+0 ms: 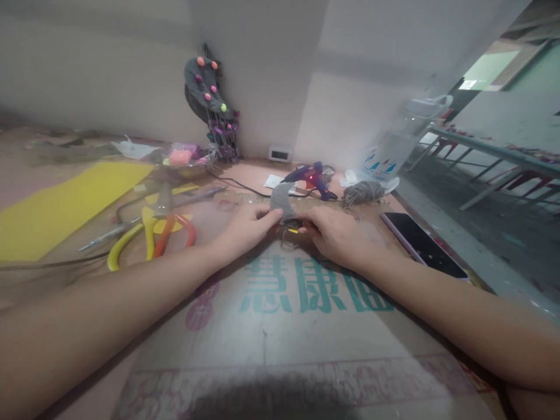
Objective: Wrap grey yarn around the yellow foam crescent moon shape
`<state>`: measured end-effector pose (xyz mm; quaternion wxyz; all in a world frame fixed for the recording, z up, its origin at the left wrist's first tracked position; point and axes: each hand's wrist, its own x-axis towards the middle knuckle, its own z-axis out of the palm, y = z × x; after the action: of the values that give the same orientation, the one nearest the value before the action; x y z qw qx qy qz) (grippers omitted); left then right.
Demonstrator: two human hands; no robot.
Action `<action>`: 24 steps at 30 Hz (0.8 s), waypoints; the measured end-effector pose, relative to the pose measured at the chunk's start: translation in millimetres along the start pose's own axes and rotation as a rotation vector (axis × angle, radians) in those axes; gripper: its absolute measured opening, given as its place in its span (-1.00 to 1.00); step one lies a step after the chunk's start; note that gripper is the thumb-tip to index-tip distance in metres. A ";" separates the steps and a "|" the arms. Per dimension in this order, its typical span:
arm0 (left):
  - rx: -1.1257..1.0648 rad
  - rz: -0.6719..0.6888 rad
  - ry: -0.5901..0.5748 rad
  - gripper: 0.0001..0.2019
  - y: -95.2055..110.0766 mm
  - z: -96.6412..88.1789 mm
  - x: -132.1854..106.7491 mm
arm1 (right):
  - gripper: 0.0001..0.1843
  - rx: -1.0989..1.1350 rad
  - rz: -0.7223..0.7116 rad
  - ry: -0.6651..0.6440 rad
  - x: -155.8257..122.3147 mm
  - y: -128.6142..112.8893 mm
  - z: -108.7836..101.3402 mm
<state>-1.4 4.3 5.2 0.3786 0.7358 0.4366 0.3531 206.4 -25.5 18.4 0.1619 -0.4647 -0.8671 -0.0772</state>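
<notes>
A grey crescent-shaped piece wrapped in yarn [282,198] is held up over the cardboard, with a bit of yellow showing at its lower end. My left hand [249,228] pinches its lower left side between thumb and fingers. On the other side, my right hand [335,234] has its fingers closed at the lower right end, where a loose strand of yarn hangs. Just behind the piece lies a dark blue glue gun [311,177] with a small red light lit. To the right of the glue gun sits a ball of grey yarn [364,192].
Printed cardboard [280,344] covers the work surface. Pliers [164,204], orange-handled scissors [175,228] and a yellow sheet [83,201] lie left. A phone [422,245] and plastic bottle [394,137] stand right. A grey crescent decoration with pompoms [205,87] leans against the wall.
</notes>
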 end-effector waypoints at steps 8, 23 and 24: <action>-0.003 -0.012 0.005 -0.62 2.6 0.3 -0.7 | -0.72 0.019 -0.015 0.028 -0.9 -0.4 -0.5; 0.053 -0.012 0.005 -0.60 2.3 -0.6 -0.7 | -0.79 -0.006 -0.032 0.011 -1.5 -0.6 3.1; 0.059 -0.009 0.005 -0.60 3.0 -0.5 -1.0 | -0.80 -0.005 -0.032 0.007 -1.5 -0.6 3.0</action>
<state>-1.1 2.5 7.9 0.3572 0.7439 0.4509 0.3400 206.1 -26.1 15.1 0.1628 -0.4507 -0.8737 -0.0835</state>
